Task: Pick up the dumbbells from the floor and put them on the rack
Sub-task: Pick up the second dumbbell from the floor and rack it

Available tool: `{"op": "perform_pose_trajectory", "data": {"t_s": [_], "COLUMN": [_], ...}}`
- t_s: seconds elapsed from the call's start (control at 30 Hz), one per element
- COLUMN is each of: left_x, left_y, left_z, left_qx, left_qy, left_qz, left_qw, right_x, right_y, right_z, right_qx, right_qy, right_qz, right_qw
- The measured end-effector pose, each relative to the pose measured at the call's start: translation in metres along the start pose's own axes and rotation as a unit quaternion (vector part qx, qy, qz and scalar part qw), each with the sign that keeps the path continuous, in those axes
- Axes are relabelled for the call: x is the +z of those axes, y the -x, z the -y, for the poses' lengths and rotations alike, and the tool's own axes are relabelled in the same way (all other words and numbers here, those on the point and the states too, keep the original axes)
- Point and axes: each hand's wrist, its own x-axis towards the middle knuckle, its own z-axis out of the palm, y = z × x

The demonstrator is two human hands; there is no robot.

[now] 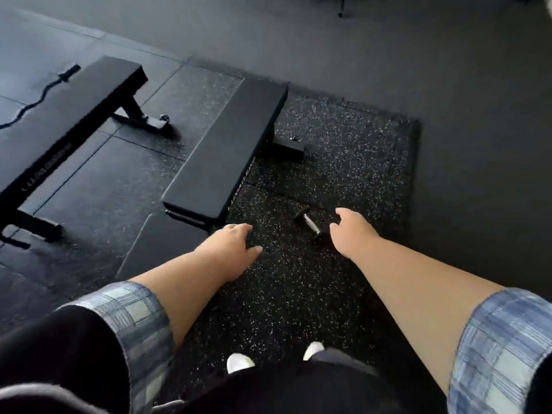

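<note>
both hands empty, fingers loosely spread: right hand (352, 231) beside the dumbbell (310, 224), left hand (230, 246) apart

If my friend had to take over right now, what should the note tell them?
Left hand: empty, open, held over the floor mat near the closer bench.
Right hand: empty, open, reaching toward the dumbbell, just beside it, not gripping it.
Dumbbell: small, lying on the mat right of the closer bench. It is the only one in view.
Rack: not in view.
Done: nothing visible yet.
Left: grab the dumbbell, find the rack, put it there, then look for any others.
</note>
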Motion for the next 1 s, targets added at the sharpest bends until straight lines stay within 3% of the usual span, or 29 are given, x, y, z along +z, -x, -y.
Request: {"op": "perform_pose_trajectory", "data": {"t_s": [0.33,0.67,1.0], "left_x": [0.065,0.190,0.407], "left_y": [-0.145,-0.362,-0.632], "left_z": [-0.037,-0.094,-0.060], "left_qx": [0.023,-0.044,-0.142], "left_qy": [-0.028,0.062,0.152], "left_qz": [0.106,0.164,0.200], "left_qw": [0.994,0.983,0.958], "right_x": [0.073,0.130,0.328], "right_y": [-0.075,-0.290,-0.523], "right_z": [-0.072,-0.136,-0.210], "right_qx": [0.084,0.081,0.078], "right_qy": [-0.026,-0.058,-0.042], "right_qz": [0.090,0.150,0.117], "right_qw": [0.992,0.984,0.989]}}
